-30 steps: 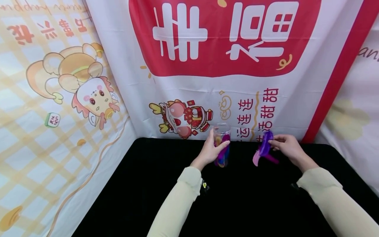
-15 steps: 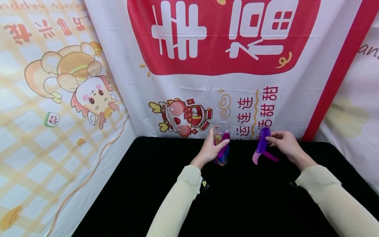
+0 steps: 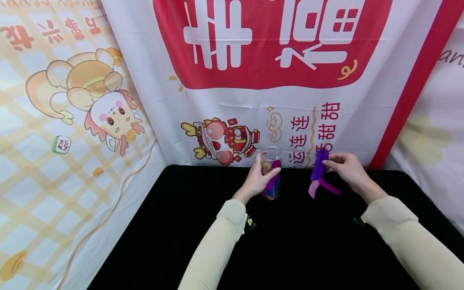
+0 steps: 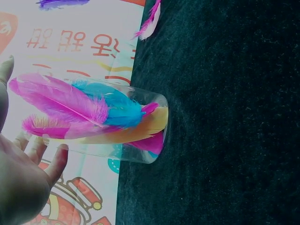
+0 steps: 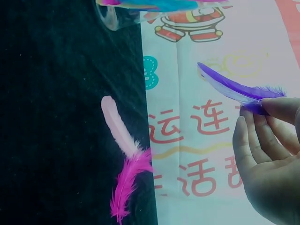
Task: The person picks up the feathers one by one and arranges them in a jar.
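Note:
In the head view, my left hand [image 3: 256, 181] grips a clear plastic jar [image 3: 271, 152] at the table's far edge, fingers and thumb around its side. Inside it stand magenta feathers [image 4: 61, 98], a blue feather [image 4: 112, 105] and a yellow feather [image 4: 150, 127]. To the right, my right hand [image 3: 346, 171] pinches a purple feather [image 3: 318, 167] between thumb and fingers, its free end angled toward the jar in the right wrist view. On the black cloth below lie a pale pink feather [image 5: 117, 124] and a magenta feather [image 5: 126, 187], meeting at one end.
Black cloth [image 3: 308, 249] covers the table. A white and red printed banner [image 3: 224, 104] hangs right behind its far edge. A yellow checked curtain [image 3: 72, 181] stands along the left side, and another pale curtain [image 3: 431, 161] on the right.
My right hand has raised the purple feather slightly and shifted it a little left, away from the two feathers on the cloth. The left hand keeps its hold on the jar.

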{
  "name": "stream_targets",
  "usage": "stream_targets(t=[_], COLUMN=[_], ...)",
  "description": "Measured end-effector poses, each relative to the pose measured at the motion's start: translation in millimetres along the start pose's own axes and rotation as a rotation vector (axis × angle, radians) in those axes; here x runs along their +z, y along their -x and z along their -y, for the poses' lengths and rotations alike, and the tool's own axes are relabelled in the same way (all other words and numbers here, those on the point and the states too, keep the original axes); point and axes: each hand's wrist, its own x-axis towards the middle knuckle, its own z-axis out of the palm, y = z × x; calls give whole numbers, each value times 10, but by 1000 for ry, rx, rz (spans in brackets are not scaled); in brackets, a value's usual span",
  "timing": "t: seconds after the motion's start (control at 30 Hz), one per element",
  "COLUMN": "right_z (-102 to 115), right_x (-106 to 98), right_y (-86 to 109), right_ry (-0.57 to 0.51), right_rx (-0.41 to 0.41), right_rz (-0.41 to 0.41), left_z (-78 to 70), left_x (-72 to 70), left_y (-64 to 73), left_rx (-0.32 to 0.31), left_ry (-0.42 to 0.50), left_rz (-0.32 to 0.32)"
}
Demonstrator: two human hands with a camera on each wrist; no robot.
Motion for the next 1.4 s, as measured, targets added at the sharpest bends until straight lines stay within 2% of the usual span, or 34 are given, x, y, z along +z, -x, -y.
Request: stream_targets(t=[0.2, 0.47, 0.9, 1.13, 1.4], right_z=[91, 209, 414, 614, 833], right_x=[29, 104, 138, 179, 236], right_y=[16, 42, 24, 8, -17], right_ry=[-13, -7, -84, -27, -48], right_rx=[8, -22, -2, -67, -112], right_rz=[-1, -14, 19, -29, -56], left_z=[16, 26, 22, 10, 0], left_x=[7, -2, -1, -4, -4], left_y=[-13, -13, -8, -1, 13], left_rx=[-1, -16, -15, -8, -9], left_ry=[-16, -20, -21, -23, -10], left_rz=[-8, -9, -9, -17, -13])
